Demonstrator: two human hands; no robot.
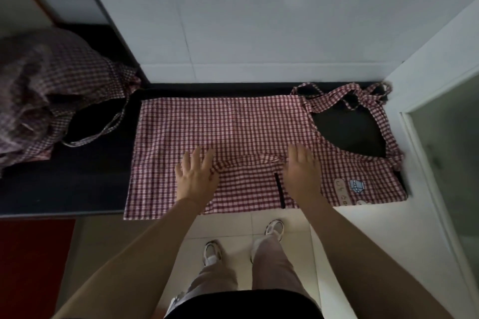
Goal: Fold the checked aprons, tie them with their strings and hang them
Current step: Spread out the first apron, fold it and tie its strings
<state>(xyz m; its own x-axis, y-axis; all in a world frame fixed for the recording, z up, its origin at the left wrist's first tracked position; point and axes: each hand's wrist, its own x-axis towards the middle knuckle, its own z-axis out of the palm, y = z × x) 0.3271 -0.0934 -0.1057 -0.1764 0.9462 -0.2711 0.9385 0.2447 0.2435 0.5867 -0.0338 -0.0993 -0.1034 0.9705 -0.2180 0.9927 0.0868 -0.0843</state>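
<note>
**Head view: both hands flat on a spread checked apron**

Head camera looked down on a red-and-white checked cotton apron [233,132] that lay spread sideways on a dark tabletop [77,184], its bib end toward the right wall and its hem end toward the left. Its near edge hung slightly over the front of the tabletop. The neck strap and tie strings [344,96] lay looped at the far right corner, with bare dark surface showing inside the neck loop. Small printed patches [357,186] sat near the bib's front edge, and a short dark slit [280,190] showed in the cloth between the two hands.

The left hand [197,176] rested palm-down on the apron, fingers spread and nearly straight; its grip was apart, pressing the cloth rather than pinching it. The right hand [302,173] lay likewise flat, fingers together and straight, grip apart, just beside the slit. A raised fold ridge [248,159] ran across the cloth between the two hands' fingertips.

A heap of crumpled checked aprons [46,93] sat at the left end of the tabletop, well apart from the spread one, with a loose string [103,129] trailing from it. Below, on a pale tiled floor [233,228], stood the person's white shoes [212,251], with a red mat [33,254] at the left.
</note>
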